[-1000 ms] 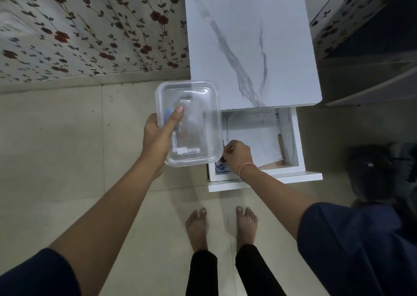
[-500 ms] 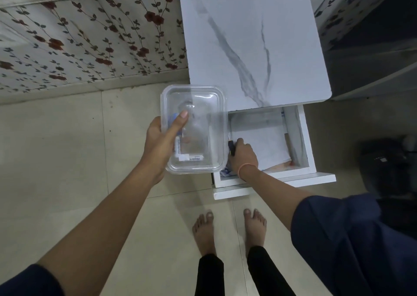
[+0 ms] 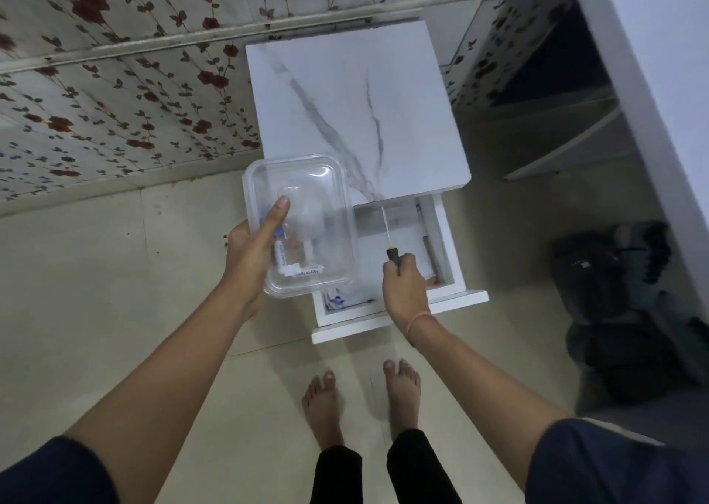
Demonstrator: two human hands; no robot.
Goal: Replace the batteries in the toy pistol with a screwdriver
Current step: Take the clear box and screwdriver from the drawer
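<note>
Head cam: my right grip is wrapped round the screwdriver above the open drawer; left grip clutches a clear tub at 9 o'clock, batteries inside. Toy pistol's nowhere visible. I'd lift the tip clear, no snagging.

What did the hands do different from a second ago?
The right hand was reaching down into the open drawer; it has now come up holding a screwdriver by its black and yellow handle, shaft pointing away from the person. The left hand kept holding the clear plastic box beside the drawer, lid on. The drawer stayed open under the white marble-patterned cabinet.
</note>
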